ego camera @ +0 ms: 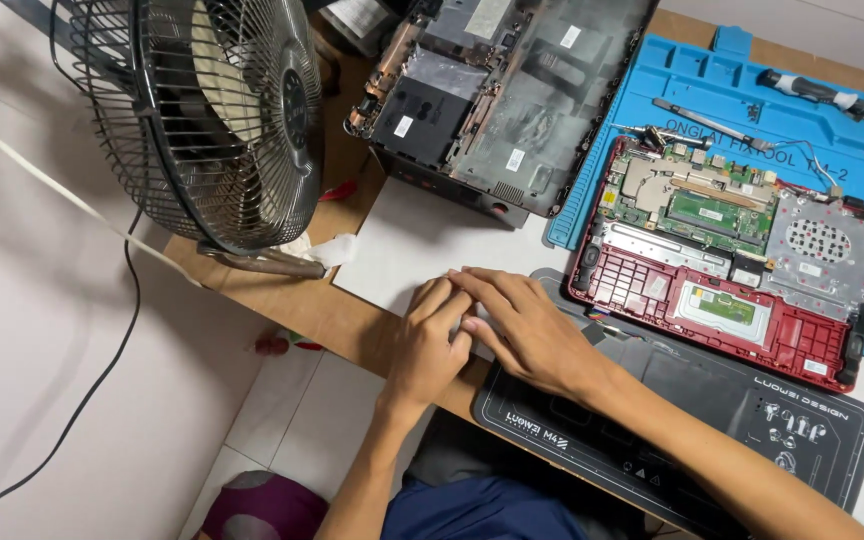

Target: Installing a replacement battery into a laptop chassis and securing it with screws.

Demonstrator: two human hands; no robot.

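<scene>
Head view shows our left hand (430,345) and right hand (524,325) pressed together, fingertips pinching a small white piece (473,322) at the bench's near edge, beside the black work mat (712,420). We judge steady, low fingers best; the opened red laptop (727,265) lies just beyond.

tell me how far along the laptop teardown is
Done: the red laptop base lies open, circuit boards bare; a dark bottom cover is set aside. In hand: left hand and right hand meet over a white sheet; what they hold is hidden. Left: boards remain mounted.
</scene>
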